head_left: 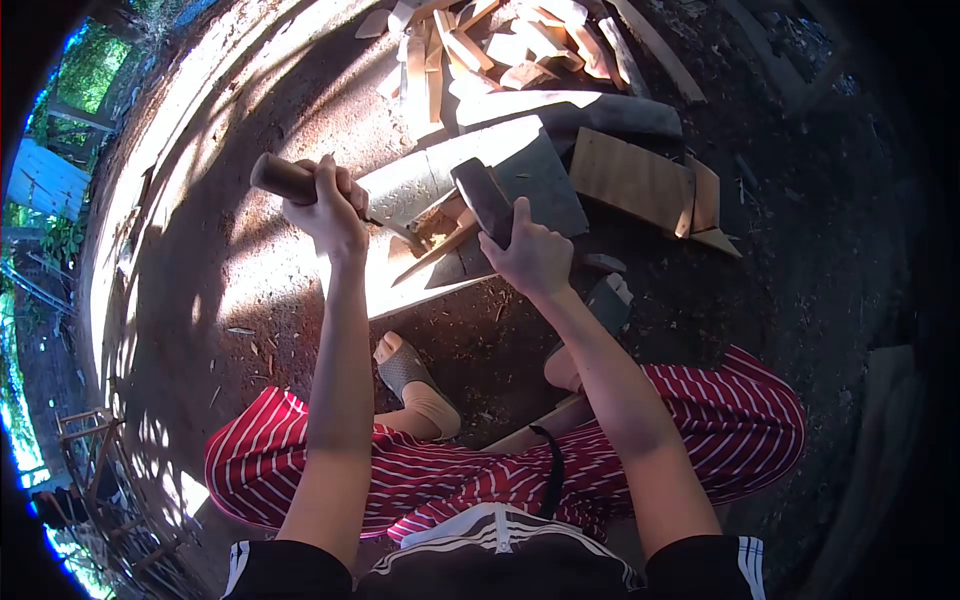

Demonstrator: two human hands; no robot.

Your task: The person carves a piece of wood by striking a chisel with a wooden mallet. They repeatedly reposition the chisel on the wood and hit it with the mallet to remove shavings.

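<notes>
My left hand (330,210) is closed around the thick wooden handle of a gouge (283,178). Its thin metal blade slants down to the right, the tip at a hollowed piece of wood (455,240) with pale shavings in it. My right hand (533,255) grips a dark, block-shaped wooden mallet (482,197), raised just right of the hollowed piece; how its handle runs is hidden by my fingers. Under the workpiece lies a wide, flat wooden block (540,175), partly in bright sun.
Split wood pieces (530,45) are heaped beyond the block, with a long log (600,112) in front of them. A plank (630,180) lies to the right. My sandalled feet (408,368) rest close to the block's near edge. Wood chips dot the dirt ground (270,340).
</notes>
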